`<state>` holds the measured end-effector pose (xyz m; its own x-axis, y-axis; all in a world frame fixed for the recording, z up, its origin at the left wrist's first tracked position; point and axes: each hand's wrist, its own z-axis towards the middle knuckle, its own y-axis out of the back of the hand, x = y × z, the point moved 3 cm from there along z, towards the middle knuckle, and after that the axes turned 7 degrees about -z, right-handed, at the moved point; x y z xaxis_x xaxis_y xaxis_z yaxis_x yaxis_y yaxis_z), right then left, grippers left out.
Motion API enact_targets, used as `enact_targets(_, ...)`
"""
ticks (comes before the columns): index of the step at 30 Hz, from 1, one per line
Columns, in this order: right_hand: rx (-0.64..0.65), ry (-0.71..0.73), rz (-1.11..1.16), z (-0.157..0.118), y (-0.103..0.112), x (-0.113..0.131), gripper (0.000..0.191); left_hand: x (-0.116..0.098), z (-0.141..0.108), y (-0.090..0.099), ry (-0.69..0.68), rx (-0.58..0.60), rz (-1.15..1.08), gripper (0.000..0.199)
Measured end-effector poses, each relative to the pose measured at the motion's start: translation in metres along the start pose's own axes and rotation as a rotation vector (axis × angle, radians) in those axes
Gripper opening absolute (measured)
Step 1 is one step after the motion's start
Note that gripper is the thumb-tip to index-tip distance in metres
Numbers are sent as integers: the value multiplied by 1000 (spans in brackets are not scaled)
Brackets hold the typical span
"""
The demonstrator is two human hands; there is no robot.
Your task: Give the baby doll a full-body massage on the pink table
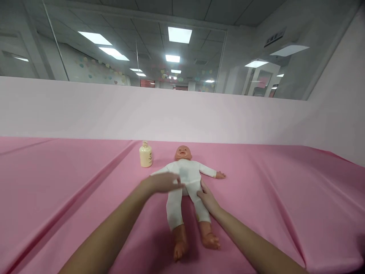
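Observation:
A baby doll [188, 173] in a white one-piece suit lies on its back on the pink sheet [71, 179], head away from me, bare feet toward me. My left hand [164, 182] lies flat with fingers stretched over the doll's left side at the waist, covering one arm. My right hand [207, 198] rests against the doll's hip and upper leg on the right side, fingers on the white cloth. Neither hand grips anything that I can see.
A small cream bottle [145, 154] stands upright just left of the doll's head. A pale pink wall [114, 110] rises behind the sheet, with glass panes above it. The sheet has long folds on the left and right.

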<state>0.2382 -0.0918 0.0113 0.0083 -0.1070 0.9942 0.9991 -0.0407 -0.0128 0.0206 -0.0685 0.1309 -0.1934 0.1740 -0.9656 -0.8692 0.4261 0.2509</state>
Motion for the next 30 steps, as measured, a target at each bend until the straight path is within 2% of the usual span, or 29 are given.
enact_targets(1, -20, 29, 10, -2, 1, 0, 73, -18, 11, 15, -5, 32, 28, 19)
enact_targets(2, -30, 38, 19, -3, 2, -2, 75, -35, 22, 33, -29, -43, -15, 14)
enact_targets(4, -12, -1, 29, -4, 3, -6, 77, -60, 41, 72, -191, -270, -216, 12)
enact_targets(5, 9, -32, 31, -3, 3, -8, 78, -63, 49, 90, -284, -384, -338, 15)
enact_targets(7, 51, -79, 37, -1, 3, -10, 81, -52, 66, 119, -419, -476, -626, 24)
enact_targets(8, 62, -94, 39, 0, 3, -10, 82, -38, 76, 130, -430, -492, -773, 27)
enact_targets(10, 64, -118, 33, 2, 3, -10, 82, -2, 94, 143, -307, -498, -1018, 28)
enact_targets(13, 41, -138, 14, 4, 3, -11, 80, 44, 115, 150, -137, -485, -1193, 21)
enact_targets(16, 22, -123, 15, 5, 5, -13, 78, 62, 124, 152, -90, -417, -1221, 21)
enact_targets(21, 11, -111, 10, 7, 6, -15, 75, 59, 120, 155, -76, -427, -1189, 28)
enact_targets(25, 11, -101, -36, 5, 4, -11, 74, 54, 118, 155, -97, -369, -1187, 30)
enact_targets(30, 29, -119, -41, 3, 4, -11, 78, 63, 123, 158, -40, -331, -1137, 33)
